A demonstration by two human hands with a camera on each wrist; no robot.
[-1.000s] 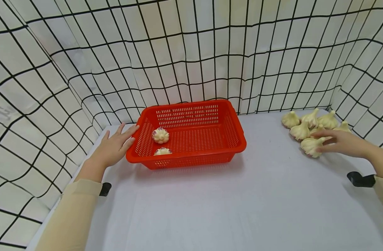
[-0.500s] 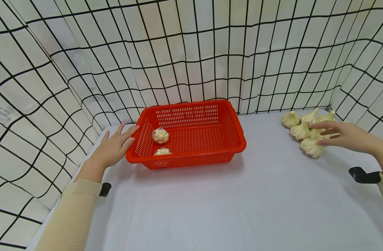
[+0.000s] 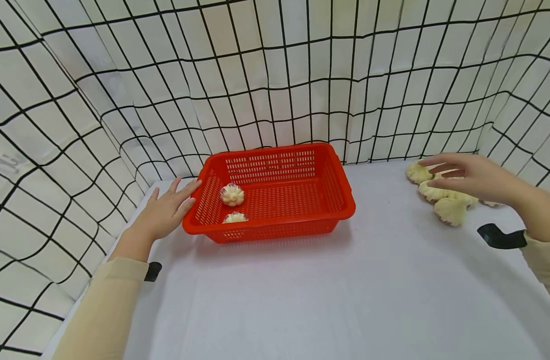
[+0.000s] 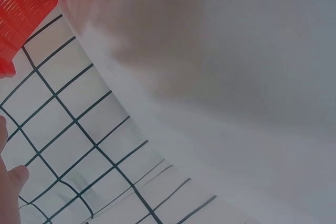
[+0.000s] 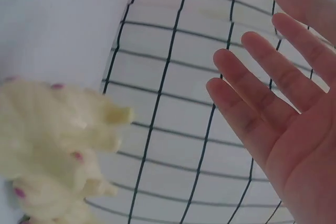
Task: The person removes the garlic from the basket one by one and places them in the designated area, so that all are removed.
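Note:
A red plastic basket (image 3: 275,224) with slotted sides stands at the back middle of the table. Two garlic bulbs lie inside at its left: one whole in sight (image 3: 231,194), the other partly hidden by the front rim. Fingers spread, my left hand (image 3: 159,215) rests against the basket's left rim. Over at the right, my right hand (image 3: 486,180) hovers above a pile of garlic bulbs (image 3: 451,211) and hides part of it. In the right wrist view the palm shows bare, its fingers extended and apart from the blurred garlic (image 5: 52,140).
Black wire mesh (image 3: 297,95) over white sheeting walls the table at the back and both sides. The right-hand pile lies close to the back corner. White cloth (image 3: 302,300) covers the table in front of the basket.
My right hand has let go of the front garlic bulb, leaving it beside the pile, and has risen and shifted left over the bulbs. The left hand has stayed at the basket.

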